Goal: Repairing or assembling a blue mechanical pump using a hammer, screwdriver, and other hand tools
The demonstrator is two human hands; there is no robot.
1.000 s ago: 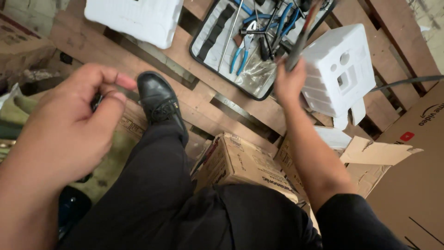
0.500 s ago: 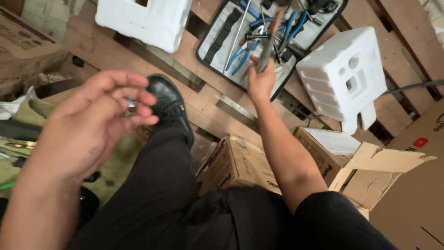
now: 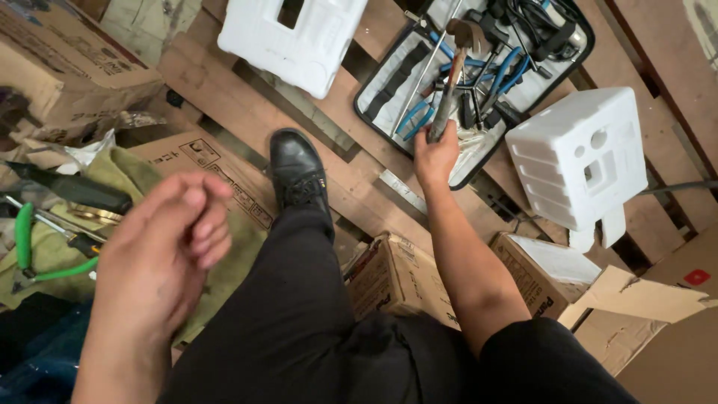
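Hammer (image 3: 450,82): gripped at the lower end of its handle by the right hand (image 3: 436,155), with the metal head pointing away from the person and slightly tilted. The tool hangs over the open tool case (image 3: 479,161), above the pliers with blue grips (image 3: 413,120) and the other long tools lying in it. Whether the hammer head touches the case contents cannot be determined. The right hand's fingers are wrapped tight around the handle, at the near edge of the case.

The left hand (image 3: 168,254) is raised close to the camera and blurred. Its fingers are curled loosely inward with thumb and fingertips near each other. Whether it holds anything small cannot be told.

The tool case sits on a wooden pallet (image 3: 224,97). A white foam block (image 3: 292,37) lies on the pallet to the left of the case. A second white foam block (image 3: 580,161) with round and square holes stands just to its right.

The person's black shoe (image 3: 298,173) rests on the pallet boards. A small cardboard box (image 3: 393,280) sits between the legs. Pliers with green grips (image 3: 30,247) lie on an olive cloth (image 3: 112,168) at the far left, beside larger cardboard boxes (image 3: 67,67).
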